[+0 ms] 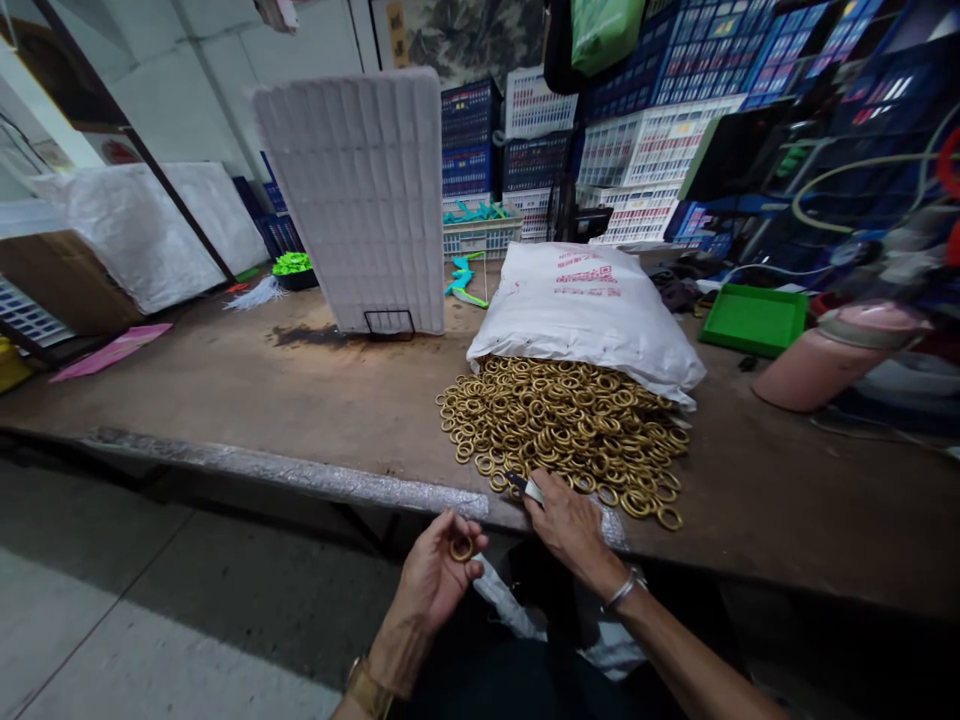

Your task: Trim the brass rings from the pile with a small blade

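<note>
My left hand, palm up just off the table's front edge, is closed on one brass-coloured ring between thumb and fingers. A small knife with a dark blade and a pale handle is gripped in my right hand. Its blade points left, at the near edge of a heap of brass-coloured rings. Behind and partly over the heap lies a white woven sack with red print. Part of the knife's handle is hidden by my fingers.
A tall white ribbed panel stands upright on the brown table. At the right are a green tray and a pink bottle. Stacked crates rise behind. A bowl of bright green pieces sits left of the panel.
</note>
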Demonstrator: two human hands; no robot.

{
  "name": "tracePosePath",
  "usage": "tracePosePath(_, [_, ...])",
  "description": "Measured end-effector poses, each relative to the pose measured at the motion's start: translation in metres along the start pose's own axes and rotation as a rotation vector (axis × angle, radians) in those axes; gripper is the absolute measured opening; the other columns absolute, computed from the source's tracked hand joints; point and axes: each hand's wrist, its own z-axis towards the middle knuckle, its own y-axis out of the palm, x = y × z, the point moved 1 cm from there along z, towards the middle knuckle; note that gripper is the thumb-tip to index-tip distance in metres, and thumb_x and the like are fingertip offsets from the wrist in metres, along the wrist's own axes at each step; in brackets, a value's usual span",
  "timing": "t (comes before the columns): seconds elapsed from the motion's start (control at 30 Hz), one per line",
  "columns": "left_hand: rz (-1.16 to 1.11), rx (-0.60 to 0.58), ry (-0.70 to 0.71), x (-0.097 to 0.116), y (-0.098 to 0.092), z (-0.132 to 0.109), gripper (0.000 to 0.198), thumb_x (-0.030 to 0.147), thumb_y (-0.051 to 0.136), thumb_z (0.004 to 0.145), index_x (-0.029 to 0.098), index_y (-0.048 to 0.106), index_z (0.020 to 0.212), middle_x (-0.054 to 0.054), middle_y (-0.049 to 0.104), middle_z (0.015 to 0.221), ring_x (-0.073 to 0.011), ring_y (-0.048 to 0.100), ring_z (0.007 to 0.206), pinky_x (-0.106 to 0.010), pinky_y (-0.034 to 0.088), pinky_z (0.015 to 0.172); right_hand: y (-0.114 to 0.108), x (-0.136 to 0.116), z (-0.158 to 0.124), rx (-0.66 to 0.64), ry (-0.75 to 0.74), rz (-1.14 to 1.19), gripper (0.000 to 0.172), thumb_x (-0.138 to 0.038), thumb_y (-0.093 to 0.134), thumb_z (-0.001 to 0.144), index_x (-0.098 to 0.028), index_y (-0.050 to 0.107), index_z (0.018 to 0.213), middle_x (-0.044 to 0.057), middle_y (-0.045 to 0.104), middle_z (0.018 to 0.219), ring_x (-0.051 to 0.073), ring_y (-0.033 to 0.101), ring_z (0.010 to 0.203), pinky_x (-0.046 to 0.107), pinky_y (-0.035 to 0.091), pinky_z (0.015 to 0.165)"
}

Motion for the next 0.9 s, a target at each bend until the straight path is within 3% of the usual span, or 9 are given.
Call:
tracePosePath(0.2, [0.188, -0.034, -0.001, -0.019, 0.004, 0.009, 0.025, 0.036, 0.063, 0.067, 0.014, 0.051, 0.068, 0.003, 0.051, 0.055, -0.0084, 0.05, 0.046, -0.017, 0.033, 0.04, -0.003, -0.004, 0.004, 0.01, 0.018, 0.025, 0.009, -0.022, 0.045, 0.078, -0.021, 0.051, 0.084, 0.001, 0.058, 0.082, 0.014, 0.054, 0.065, 0.025, 0.021, 0.052])
tracePosePath(0.33, [0.449, -0.085, 0.132, -0.029, 0.008, 0.017, 0.024, 0.038, 0.06, 0.07, 0.017, 0.049, 0.073, 0.007, 0.043, 0.05, -0.0053, 0.038, 0.038, -0.016, 0.024, 0.036, -0.007, -0.002, 0.006, 0.012, 0.04, 0.1, 0.009, -0.018, 0.045, 0.075, -0.019, 0.051, 0.081, 0.002, 0.058, 0.078, 0.014, 0.052, 0.063, 0.025, 0.022, 0.053])
tracePosePath(0.47, [0.888, -0.115, 0.448, -0.037, 0.014, 0.026, 0.013, 0.025, 0.052, 0.076, 0.016, 0.055, 0.086, 0.005, 0.046, 0.053, -0.0063, 0.037, 0.042, -0.018, 0.03, 0.042, -0.006, 0.008, 0.006, -0.007, 0.093, 0.312, 0.007, -0.022, 0.044, 0.075, -0.02, 0.048, 0.069, -0.002, 0.051, 0.058, 0.012, 0.046, 0.053, 0.023, 0.024, 0.051])
tracePosePath(0.57, [1.167, -0.229, 0.756, -0.041, 0.021, 0.031, 0.026, 0.015, 0.047, 0.077, 0.017, 0.057, 0.101, -0.002, 0.058, 0.073, -0.0122, 0.051, 0.064, -0.024, 0.04, 0.062, -0.004, 0.015, 0.002, 0.013, 0.122, 0.575, 0.013, -0.027, 0.043, 0.071, -0.021, 0.043, 0.06, -0.004, 0.045, 0.053, 0.012, 0.042, 0.052, 0.022, 0.028, 0.051])
tracePosePath(0.67, [1.285, -0.376, 0.923, -0.043, 0.028, 0.034, 0.035, 0.01, 0.045, 0.077, 0.018, 0.054, 0.109, -0.009, 0.061, 0.094, -0.0178, 0.054, 0.084, -0.03, 0.041, 0.077, -0.004, 0.019, -0.005, -0.046, 0.121, 0.896, 0.009, -0.028, 0.044, 0.064, -0.02, 0.046, 0.061, -0.004, 0.047, 0.057, 0.012, 0.044, 0.058, 0.021, 0.034, 0.055])
tracePosePath(0.77, [1.237, -0.427, 0.912, -0.042, 0.036, 0.034, 0.03, 0.01, 0.044, 0.078, 0.018, 0.059, 0.102, -0.009, 0.063, 0.088, -0.0181, 0.055, 0.079, -0.029, 0.041, 0.074, -0.002, 0.021, -0.011, -0.171, 0.194, 1.12, 0.013, -0.03, 0.045, 0.063, -0.019, 0.049, 0.07, -0.004, 0.048, 0.058, 0.012, 0.045, 0.057, 0.021, 0.035, 0.054])
tracePosePath(0.9, [1.132, -0.329, 0.73, -0.04, 0.046, 0.034, 0.021, 0.014, 0.047, 0.078, 0.018, 0.066, 0.085, -0.007, 0.063, 0.074, -0.0181, 0.055, 0.07, -0.028, 0.039, 0.07, -0.005, 0.024, -0.018, -0.239, 0.232, 1.241, 0.015, -0.032, 0.043, 0.069, -0.018, 0.05, 0.072, -0.005, 0.047, 0.055, 0.01, 0.044, 0.052, 0.021, 0.035, 0.051])
